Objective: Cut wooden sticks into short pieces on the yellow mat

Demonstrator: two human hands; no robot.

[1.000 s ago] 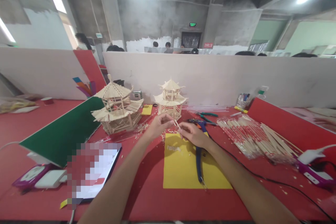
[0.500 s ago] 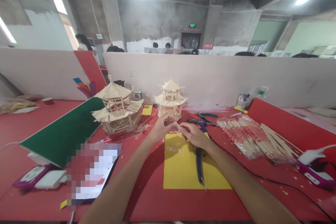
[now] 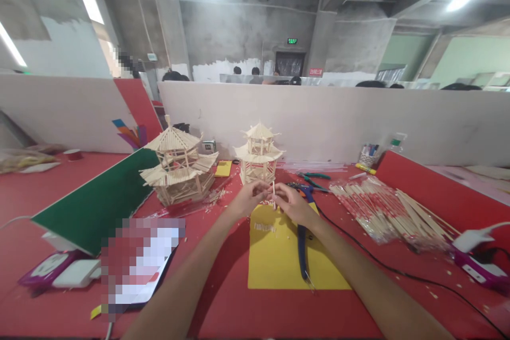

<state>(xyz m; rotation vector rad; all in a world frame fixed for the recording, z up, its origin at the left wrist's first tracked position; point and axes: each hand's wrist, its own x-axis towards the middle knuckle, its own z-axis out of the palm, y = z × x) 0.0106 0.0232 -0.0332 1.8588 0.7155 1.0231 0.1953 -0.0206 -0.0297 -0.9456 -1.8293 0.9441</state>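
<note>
Above the yellow sheet (image 3: 274, 265), my left hand (image 3: 249, 199) and my right hand (image 3: 294, 204) meet with fingers pinched. A short, pale wooden stick (image 3: 274, 191) stands nearly upright between the fingertips. My right hand grips it, and the left fingertips close against it from the other side; their exact contact is too small to make out. Just behind my hands rises a small wooden-stick pagoda (image 3: 260, 154). A row of tiny cut wood pieces (image 3: 265, 227) lies on the sheet. Blue-handled pliers (image 3: 303, 255) lie partly under my right wrist.
A larger stick pagoda (image 3: 177, 164) stands left, beside a green board (image 3: 99, 202). A tablet (image 3: 151, 271) lies front left. On the right are bagged wooden sticks (image 3: 374, 207), a blue glue gun (image 3: 306, 192), green-handled pliers (image 3: 316, 176) and a black cable (image 3: 374, 252).
The stick has turned from slanted to nearly upright between my fingers. My right hand has shifted slightly, and my left hand has dropped a little.
</note>
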